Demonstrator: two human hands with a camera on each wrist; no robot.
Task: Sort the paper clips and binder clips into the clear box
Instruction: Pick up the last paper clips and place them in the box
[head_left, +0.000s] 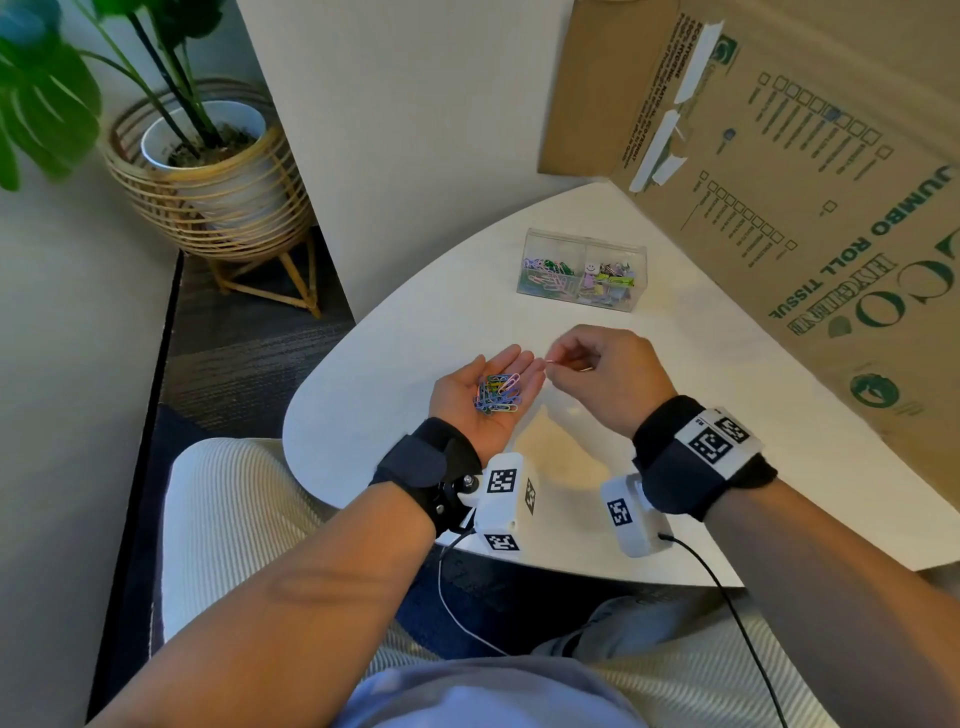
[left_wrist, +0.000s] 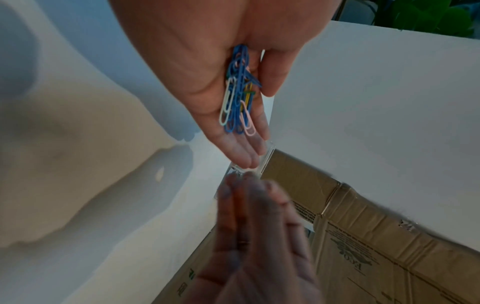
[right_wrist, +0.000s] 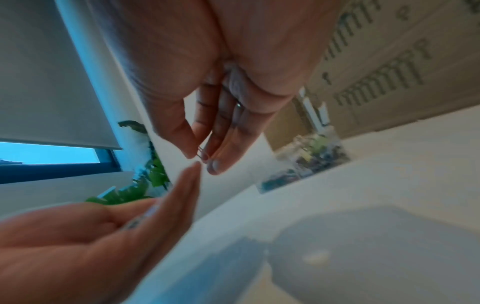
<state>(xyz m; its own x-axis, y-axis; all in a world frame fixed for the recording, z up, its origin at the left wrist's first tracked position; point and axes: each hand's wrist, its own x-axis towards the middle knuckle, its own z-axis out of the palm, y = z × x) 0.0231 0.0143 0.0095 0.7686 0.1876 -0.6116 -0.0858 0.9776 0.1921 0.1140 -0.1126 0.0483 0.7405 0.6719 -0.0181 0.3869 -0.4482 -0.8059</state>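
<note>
Pastel paper clips (head_left: 497, 395) lay in the flat, upturned left hand (head_left: 483, 397); the right hand (head_left: 605, 376), nearer the clear box (head_left: 582, 270), pinched one pink clip (head_left: 549, 360).

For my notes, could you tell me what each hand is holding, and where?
The right hand pinches one pink paper clip by its end; the left hand carries a pile of paper clips on its open palm.

Soft daylight, hand shadows on table (head_left: 675, 364), blurred wrist views, wide-angle warping

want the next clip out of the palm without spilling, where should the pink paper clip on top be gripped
Pinch the pink paper clip by its rounded end near the fingers, coming from above with the right hand: it lies on top of the pile in the flat, upturned left hand.
</note>
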